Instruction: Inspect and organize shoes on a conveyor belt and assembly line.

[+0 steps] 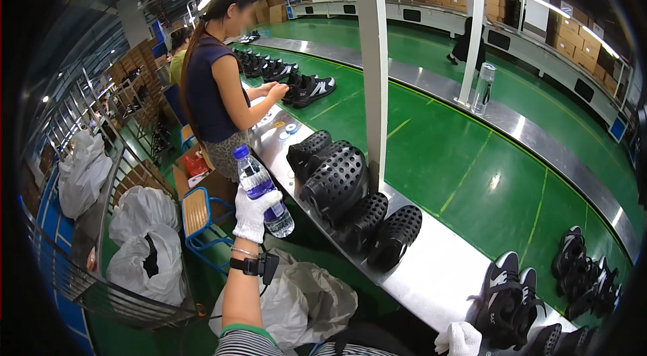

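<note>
My left hand point(253, 213), in a white knit glove, grips a clear plastic water bottle point(252, 172) with a blue cap and purple label. The bottle tilts slightly, held over the near side of the metal-edged bench point(438, 268). Down at the lower edge, my right hand point(459, 338), also gloved in white, rests by the bench's near edge with its fingers curled; whatever they may hold is hidden. Just right of it stands a pair of black sneakers point(502, 299) with grey-white trim. Several black clog-like shoes with round holes point(337, 181) sit farther up the bench.
A co-worker point(222, 73) stands at the left, hands at black sneakers point(313, 91) on the green conveyor point(431, 154). A white post point(372, 73) rises from the bench. Nearby are a stool point(197, 211), white bags point(303, 295), a cart rail point(128, 312) and a far clear bottle point(483, 90).
</note>
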Motion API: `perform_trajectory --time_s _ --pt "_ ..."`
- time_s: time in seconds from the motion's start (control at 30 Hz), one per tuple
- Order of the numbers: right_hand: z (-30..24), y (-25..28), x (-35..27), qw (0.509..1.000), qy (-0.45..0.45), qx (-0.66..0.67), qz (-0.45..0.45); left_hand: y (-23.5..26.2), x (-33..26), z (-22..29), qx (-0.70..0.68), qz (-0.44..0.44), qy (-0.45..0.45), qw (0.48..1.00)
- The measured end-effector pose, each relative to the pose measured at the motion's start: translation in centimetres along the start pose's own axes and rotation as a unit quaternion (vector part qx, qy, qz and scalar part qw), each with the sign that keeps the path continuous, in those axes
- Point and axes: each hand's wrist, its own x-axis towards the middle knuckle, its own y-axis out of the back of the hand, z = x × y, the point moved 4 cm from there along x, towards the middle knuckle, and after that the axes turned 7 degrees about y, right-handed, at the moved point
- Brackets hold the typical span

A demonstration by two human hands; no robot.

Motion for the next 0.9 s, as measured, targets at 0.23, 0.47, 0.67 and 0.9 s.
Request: perform_trajectory --time_s 0.23,0.47,0.67,0.9 --pt "6.2 0.3 1.6 0.997 -0.041 0.048 0.051 0.3 -4.0 -0.8 -0.014 0.028 -0.002 1.000" --pt "13.4 3.2 7.6 0.978 0.131 -0.101 0.124 -0.7 -10.3 -3.1 -0.079 0.070 0.057 0.993" --pt "9.0 2.1 6.3 0.854 0.351 -0.378 0.066 -1.4 -10.9 -3.4 -0.072 0.046 0.053 0.995" --pt "6.9 1.4 5.1 0.879 0.292 -0.374 0.041 -1.2 -10.4 -2.9 -0.033 0.039 0.034 0.998"
